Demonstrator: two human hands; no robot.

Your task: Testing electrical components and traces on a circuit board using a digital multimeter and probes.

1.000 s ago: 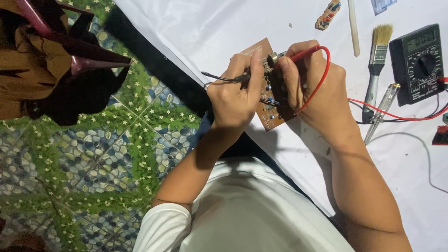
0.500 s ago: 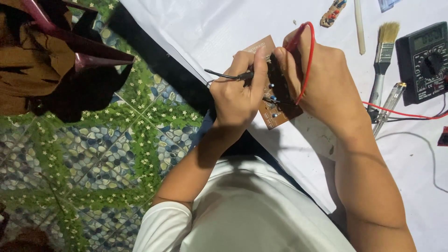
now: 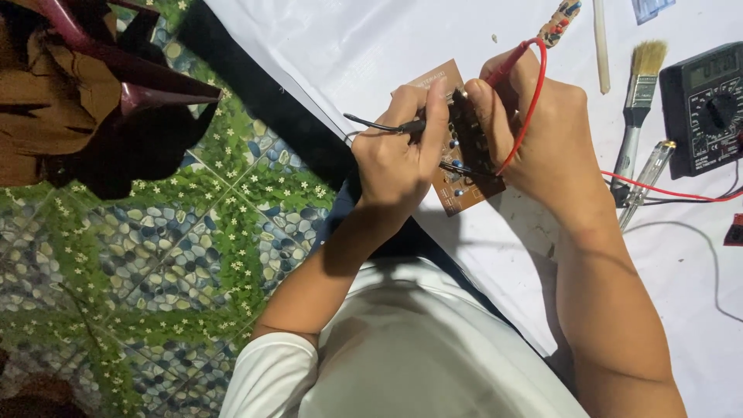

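A brown circuit board (image 3: 457,193) with small dark parts lies tilted on the white sheet (image 3: 364,46). My left hand (image 3: 398,155) pinches a black test probe (image 3: 379,125) whose tip rests near the board's upper middle. Beside it, my right hand (image 3: 542,139) grips a red test probe (image 3: 507,70) and steadies the board's right edge. A red lead (image 3: 530,101) loops over that hand. Both probe tips are partly hidden by my fingers.
A black multimeter (image 3: 708,108) sits at the right edge, with red and black leads trailing from it. Between it and my right hand lie a paintbrush (image 3: 638,101) and a clear-handled screwdriver (image 3: 646,182). A white stick (image 3: 600,42) lies up top. Patterned floor covering and dark cloth fill the left.
My right hand has turned slightly, and the red lead now loops higher over it. The left hand has held the black probe on the board throughout.
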